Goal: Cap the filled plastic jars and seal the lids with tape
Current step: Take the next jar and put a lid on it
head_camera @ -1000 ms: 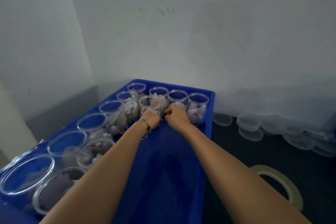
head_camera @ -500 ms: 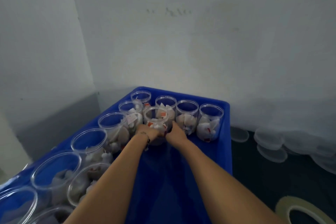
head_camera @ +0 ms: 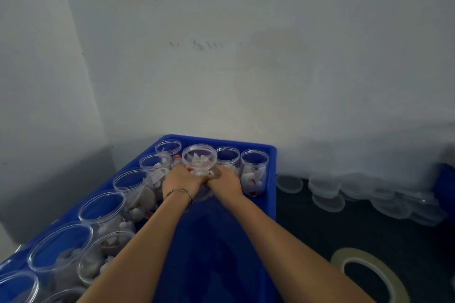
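Along the left side of a blue crate (head_camera: 270,179), a row of open clear jars (head_camera: 102,206) is standing, each partly filled with white and red pieces, the row running from the near corner to the far wall. At the far end of the crate, the person's left hand (head_camera: 181,181), wearing a thin bracelet (head_camera: 178,192) at the wrist, is curling its grip round the left side of one filled jar (head_camera: 200,160). The right hand (head_camera: 224,182) is wrapping its grip round the right side of that same jar, so both hands are holding it between them; its mouth is tilting toward the camera and sitting higher than its neighbours. Just right of the held jar, two more open jars (head_camera: 254,170) are standing against the crate's far right corner. On the dark floor beyond the crate, clear lids (head_camera: 327,202) are lying in loose stacks along the wall. Nearer the camera on the right, a roll of tape (head_camera: 369,275) is lying flat on the floor.
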Demonstrator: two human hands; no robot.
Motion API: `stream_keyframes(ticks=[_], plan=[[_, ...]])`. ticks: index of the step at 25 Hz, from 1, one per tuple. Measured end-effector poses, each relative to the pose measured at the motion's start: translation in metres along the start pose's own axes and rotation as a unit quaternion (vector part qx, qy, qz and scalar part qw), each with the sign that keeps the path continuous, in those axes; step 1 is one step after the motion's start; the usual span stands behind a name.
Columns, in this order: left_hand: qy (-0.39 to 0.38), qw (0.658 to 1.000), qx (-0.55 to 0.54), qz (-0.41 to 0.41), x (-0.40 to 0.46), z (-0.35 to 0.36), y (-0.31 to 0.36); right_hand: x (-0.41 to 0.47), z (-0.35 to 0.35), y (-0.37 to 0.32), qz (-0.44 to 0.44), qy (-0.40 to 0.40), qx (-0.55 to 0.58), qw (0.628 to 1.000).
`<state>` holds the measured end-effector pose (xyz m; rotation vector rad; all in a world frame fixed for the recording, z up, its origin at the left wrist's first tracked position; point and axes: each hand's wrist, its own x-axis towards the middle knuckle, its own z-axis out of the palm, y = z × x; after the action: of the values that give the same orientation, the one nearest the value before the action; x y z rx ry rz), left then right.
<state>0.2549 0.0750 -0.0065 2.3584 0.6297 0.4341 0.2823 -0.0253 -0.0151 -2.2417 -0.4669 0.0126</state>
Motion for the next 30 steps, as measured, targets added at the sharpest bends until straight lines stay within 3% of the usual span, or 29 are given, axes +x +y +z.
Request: stream_keyframes(ticks=[2,5,7,12,15,19,22,30], plan=[[0.024,0.999,-0.012,0.043,-0.024,-0.015,0.032,-0.016,-0.029,-0.003,-0.010,0.060,-0.005,0.998],[0.014,0.993,-0.086,0.080,-0.065,-0.029,0.072,-0.055,-0.073,0.000,0.006,0.129,0.166,0.978],[-0.014,0.985,-0.134,0.103,-0.093,-0.028,0.092,-0.086,-0.101,0.008,-0.007,0.154,0.206,0.966],[-0.160,0.955,-0.180,0.174,-0.169,0.002,0.118,-0.181,-0.158,0.058,-0.022,0.165,0.140,0.976],[-0.278,0.907,-0.153,0.276,-0.208,0.029,0.116,-0.232,-0.166,0.094,0.016,0.160,0.065,0.985],[-0.392,0.884,-0.066,0.247,-0.231,0.058,0.098,-0.276,-0.147,0.141,0.109,0.127,0.069,0.984],[-0.409,0.869,0.044,0.275,-0.230,0.066,0.085,-0.289,-0.128,0.156,0.120,0.101,0.080,0.984],[-0.422,0.854,0.111,0.285,-0.223,0.060,0.075,-0.288,-0.120,0.136,0.127,0.052,0.067,0.988]])
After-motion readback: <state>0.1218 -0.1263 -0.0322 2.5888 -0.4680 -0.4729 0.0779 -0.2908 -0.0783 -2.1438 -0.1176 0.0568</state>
